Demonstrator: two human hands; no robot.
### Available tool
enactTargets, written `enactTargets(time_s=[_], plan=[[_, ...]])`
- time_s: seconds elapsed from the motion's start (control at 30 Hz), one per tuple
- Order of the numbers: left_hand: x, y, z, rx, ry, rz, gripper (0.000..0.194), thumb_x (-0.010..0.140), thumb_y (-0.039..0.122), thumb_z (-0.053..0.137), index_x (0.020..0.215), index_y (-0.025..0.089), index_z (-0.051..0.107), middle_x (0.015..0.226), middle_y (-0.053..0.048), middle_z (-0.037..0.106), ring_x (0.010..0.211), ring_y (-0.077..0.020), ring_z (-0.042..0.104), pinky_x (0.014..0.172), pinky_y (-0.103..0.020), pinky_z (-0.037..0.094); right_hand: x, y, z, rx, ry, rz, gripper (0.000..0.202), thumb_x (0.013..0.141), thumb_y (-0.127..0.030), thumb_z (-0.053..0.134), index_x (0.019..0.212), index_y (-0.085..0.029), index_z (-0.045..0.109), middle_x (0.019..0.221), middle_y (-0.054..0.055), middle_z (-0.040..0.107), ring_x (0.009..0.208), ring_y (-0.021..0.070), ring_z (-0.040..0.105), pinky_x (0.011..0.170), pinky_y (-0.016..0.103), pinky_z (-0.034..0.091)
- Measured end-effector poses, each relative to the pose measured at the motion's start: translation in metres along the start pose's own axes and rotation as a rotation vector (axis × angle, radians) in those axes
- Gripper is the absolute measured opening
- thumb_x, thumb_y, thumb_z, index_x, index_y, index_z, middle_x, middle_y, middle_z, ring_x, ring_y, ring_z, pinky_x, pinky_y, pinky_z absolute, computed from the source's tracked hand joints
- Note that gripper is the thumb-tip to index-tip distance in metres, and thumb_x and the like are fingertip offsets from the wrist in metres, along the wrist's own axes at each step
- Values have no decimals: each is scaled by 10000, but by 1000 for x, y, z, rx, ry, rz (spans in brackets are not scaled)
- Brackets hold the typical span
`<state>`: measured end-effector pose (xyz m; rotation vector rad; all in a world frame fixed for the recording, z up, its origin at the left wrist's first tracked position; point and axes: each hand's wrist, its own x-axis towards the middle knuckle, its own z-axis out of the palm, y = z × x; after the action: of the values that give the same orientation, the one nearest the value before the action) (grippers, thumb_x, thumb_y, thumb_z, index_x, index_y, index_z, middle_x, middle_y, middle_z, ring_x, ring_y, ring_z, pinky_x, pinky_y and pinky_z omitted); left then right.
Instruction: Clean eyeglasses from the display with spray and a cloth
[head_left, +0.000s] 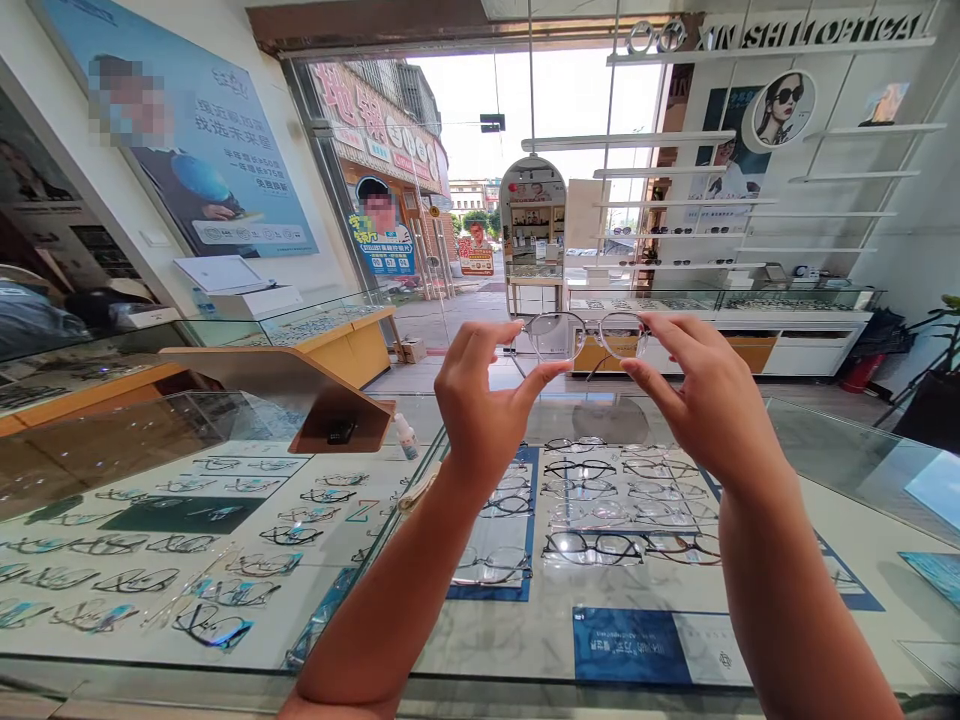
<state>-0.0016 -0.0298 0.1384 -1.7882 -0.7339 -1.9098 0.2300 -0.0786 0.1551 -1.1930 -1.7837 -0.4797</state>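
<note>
A pair of thin-rimmed eyeglasses with clear round lenses is held up level above the glass display counter. My left hand pinches the left lens side between fingers and thumb. On the other side, my right hand grips the right lens rim in the same way, thumb below and fingers above. Beneath both hands, rows of eyeglass frames lie inside the counter. A blue and white card lies near the counter's front edge.
A small white bottle stands on the counter beside a brown angled stand. More frames fill the left case. An arched mirror, wall shelves and white cabinets are farther back.
</note>
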Motion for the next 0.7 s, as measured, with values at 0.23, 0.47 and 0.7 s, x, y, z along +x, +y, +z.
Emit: enactTargets(time_s=[0.23, 0.47, 0.7], plan=[[1, 1, 0, -8, 0, 3, 495, 745, 432, 992, 1107, 238, 717, 995, -15, 751, 900, -186, 713, 733, -324, 571, 0, 0, 1, -3, 30, -19, 488, 1065, -469, 608, 1477, -210, 656, 1367, 177, 727, 1214, 385, 692, 998, 558, 587], [1, 1, 0, -6, -1, 7, 482, 753, 418, 990, 1109, 235, 722, 990, -14, 747, 899, -183, 709, 742, -324, 568, 0, 0, 1, -12, 14, -18, 478, 1071, -460, 601, 1478, -214, 652, 1358, 175, 734, 1214, 385, 701, 987, 554, 591], [1, 1, 0, -5, -3, -5, 484, 751, 426, 990, 1105, 236, 720, 995, -14, 752, 900, -181, 708, 724, -319, 560, 0, 0, 1, -8, 18, -8, 476, 1066, -457, 607, 1468, -206, 657, 1323, 172, 745, 1166, 378, 712, 950, 541, 595]])
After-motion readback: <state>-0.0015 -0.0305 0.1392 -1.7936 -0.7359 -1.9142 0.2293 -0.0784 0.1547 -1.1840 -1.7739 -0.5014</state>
